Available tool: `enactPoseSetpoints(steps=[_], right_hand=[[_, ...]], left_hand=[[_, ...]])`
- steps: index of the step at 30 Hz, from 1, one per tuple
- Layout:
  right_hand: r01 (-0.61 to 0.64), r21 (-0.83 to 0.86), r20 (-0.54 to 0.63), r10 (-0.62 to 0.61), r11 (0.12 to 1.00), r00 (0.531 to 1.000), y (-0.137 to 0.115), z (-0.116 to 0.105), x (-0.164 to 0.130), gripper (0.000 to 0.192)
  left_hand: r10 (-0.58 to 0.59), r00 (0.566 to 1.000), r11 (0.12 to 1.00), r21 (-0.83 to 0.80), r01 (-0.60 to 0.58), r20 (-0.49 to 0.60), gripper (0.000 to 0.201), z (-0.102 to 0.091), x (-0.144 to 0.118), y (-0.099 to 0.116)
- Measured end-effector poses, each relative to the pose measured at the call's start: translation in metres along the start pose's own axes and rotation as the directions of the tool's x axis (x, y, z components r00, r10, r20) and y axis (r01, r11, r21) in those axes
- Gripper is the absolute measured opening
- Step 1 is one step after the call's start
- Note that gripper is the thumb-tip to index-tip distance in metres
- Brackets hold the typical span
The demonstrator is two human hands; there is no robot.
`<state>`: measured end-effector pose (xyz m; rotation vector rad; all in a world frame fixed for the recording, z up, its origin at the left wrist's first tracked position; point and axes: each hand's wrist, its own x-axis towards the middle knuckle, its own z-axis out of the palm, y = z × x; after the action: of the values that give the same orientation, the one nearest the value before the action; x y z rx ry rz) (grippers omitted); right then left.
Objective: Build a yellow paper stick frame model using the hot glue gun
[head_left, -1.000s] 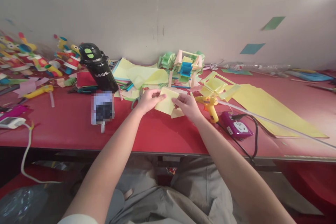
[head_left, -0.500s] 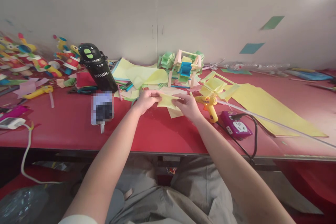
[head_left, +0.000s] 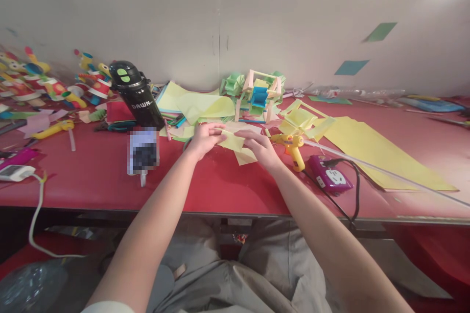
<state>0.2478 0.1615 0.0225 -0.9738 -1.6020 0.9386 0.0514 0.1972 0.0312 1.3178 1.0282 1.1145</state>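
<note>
— Hands and paper?
— Two hands over a red table [head_left: 227, 186]. Left hand [head_left: 204, 140] and right hand [head_left: 259, 147], fingers curled and pinched on one small yellow paper piece [head_left: 233, 141], held just above the table's middle. One more yellow scrap [head_left: 246, 157] lying beneath.

— Other counts?
— One black bottle [head_left: 136, 94], one yellow glue gun [head_left: 293, 147], one purple power strip [head_left: 329, 179], one large yellow sheet [head_left: 370, 152], one stick frame [head_left: 259, 96].

— Anything unclear?
— Blurred white object [head_left: 143, 151], unreadable. Colourful paper figures [head_left: 51, 83] at far left, overlapping, cut off, uncountable. Scissors [head_left: 190, 141] mostly hidden behind left wrist.
</note>
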Motion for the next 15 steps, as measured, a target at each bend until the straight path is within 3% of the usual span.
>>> enactPoseSetpoints(steps=[4,8,12,15], right_hand=[[-0.068,0.015,-0.012,0.069,0.998,0.998,0.0034,0.0032,0.0006,0.044],[-0.089,0.02,-0.012,0.089,0.996,0.996,0.0085,0.0027,0.002,0.034],[-0.123,0.079,-0.052,0.127,0.989,0.991,0.0086,0.0009,0.0033,0.033],[-0.129,0.103,-0.093,0.139,0.986,0.986,0.0084,0.0008,0.0038,0.032]], left_hand=[[0.052,0.998,0.997,0.051,-0.054,0.037,0.039,0.0006,0.0023,-0.0051],[0.059,0.996,0.997,0.042,-0.062,0.065,0.038,0.0041,0.002,-0.0075],[-0.006,0.993,1.0,-0.03,0.009,0.118,0.047,0.0061,-0.0016,-0.004],[0.003,0.987,1.0,-0.013,-0.001,0.161,0.048,0.0059,-0.0033,-0.0014]])
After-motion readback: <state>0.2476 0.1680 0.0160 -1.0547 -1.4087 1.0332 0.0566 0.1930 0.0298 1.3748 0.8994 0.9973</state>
